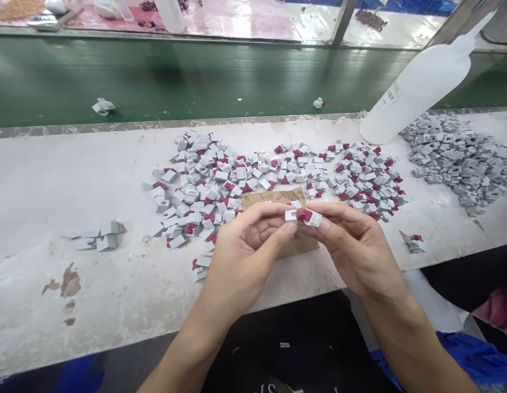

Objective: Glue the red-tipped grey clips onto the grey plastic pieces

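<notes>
My left hand (253,245) pinches a small light-grey plastic part (291,216) between thumb and fingertips. Close against it, my right hand (355,240) grips a small grey and dark-red plastic piece (310,217). The two pieces meet or nearly meet; I cannot tell whether they are joined. Below both hands lies a flat piece of brown cardboard (273,197), partly covered by them. Around it spreads a pile of grey and dark-red parts (208,180), with another such pile (364,180) to the right.
A white squeeze bottle (417,90) leans at the back right, near a heap of plain grey parts (462,158). Behind the white worktable (126,305) runs a green conveyor belt (196,76) carrying a few pieces. More grey parts (107,236) lie at left.
</notes>
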{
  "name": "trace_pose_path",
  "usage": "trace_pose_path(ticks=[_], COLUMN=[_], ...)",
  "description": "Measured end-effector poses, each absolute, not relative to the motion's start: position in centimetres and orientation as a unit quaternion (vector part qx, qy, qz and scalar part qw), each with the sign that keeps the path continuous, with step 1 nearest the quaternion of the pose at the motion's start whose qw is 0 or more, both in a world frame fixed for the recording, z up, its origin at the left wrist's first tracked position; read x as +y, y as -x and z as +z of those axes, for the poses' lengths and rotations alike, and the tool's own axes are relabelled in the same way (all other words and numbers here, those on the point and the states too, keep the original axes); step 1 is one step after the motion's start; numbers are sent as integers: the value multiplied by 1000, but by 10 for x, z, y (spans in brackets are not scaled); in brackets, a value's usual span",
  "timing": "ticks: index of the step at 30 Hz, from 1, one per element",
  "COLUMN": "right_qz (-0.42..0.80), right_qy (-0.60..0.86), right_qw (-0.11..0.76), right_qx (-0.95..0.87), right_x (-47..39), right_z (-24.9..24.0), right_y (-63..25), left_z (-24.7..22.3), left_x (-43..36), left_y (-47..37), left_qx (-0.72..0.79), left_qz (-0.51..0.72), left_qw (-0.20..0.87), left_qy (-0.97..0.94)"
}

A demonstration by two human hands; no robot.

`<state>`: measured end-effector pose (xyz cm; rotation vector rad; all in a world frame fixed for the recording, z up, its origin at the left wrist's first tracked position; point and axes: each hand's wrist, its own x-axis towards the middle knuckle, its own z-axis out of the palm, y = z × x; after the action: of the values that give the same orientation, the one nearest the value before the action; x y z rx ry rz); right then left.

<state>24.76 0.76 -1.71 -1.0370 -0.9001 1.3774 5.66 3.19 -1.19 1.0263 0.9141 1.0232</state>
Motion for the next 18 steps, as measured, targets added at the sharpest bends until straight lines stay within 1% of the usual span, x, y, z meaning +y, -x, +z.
trace_pose_path(ticks=[5, 9, 12, 14, 16, 17, 18], right_qz=[572, 530, 517, 527, 527, 502, 450], right_qy=[447, 477, 466, 446, 446, 468, 510], right_qw=[558, 518, 502, 482, 438, 411, 383], right_qx=[-402, -472, -514, -539, -576, -600, -625], right_x=[8, 9, 12, 23, 49, 69, 94], right_z=[-23, -16, -5, 2, 7, 9, 10], right_y=[-251, -253, -253, -253, -255, -258, -261], left_z=[-13, -9, 1, 10, 19, 23, 25], left_x=[34, 31, 35, 50, 79, 99, 123], left_y=[-57, -53, -44, -35, -25, -20, -16], left_qx=[417, 436, 443, 438, 446, 464, 493], left_qz=[443, 428, 407, 374, 328, 308, 295], left_qw=[634, 583, 542, 519, 475, 440, 396], left_qy=[-478, -536, -587, -631, -684, -705, -716])
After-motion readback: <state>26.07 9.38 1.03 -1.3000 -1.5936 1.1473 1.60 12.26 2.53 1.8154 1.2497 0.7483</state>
